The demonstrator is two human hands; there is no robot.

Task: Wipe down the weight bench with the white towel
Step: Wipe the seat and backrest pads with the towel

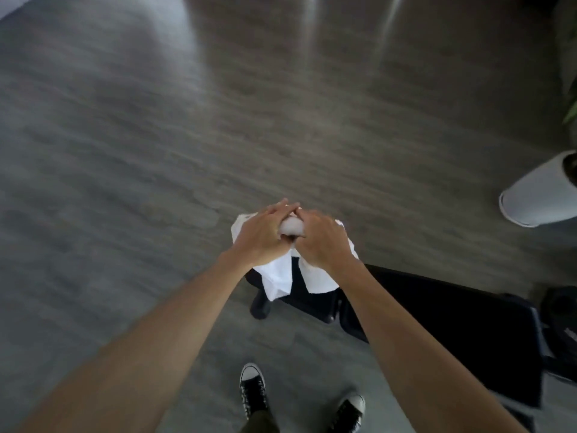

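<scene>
The white towel [281, 275] is bunched between both hands and hangs down over the near end of the black weight bench [437, 314]. My left hand [263, 234] grips the towel's upper left part, fingers pointing forward. My right hand [324, 239] is closed on the towel beside it, and the two hands touch at the fingertips. The bench's padded top runs from under the hands toward the lower right. The frame is blurred by motion.
A grey wood-look floor [156, 151] lies all around. A white plant pot [540, 195] with green leaves stands at the right edge. My black-and-white sneakers [253, 389] stand on the floor in front of the bench. A bench foot [260, 304] sticks out below the towel.
</scene>
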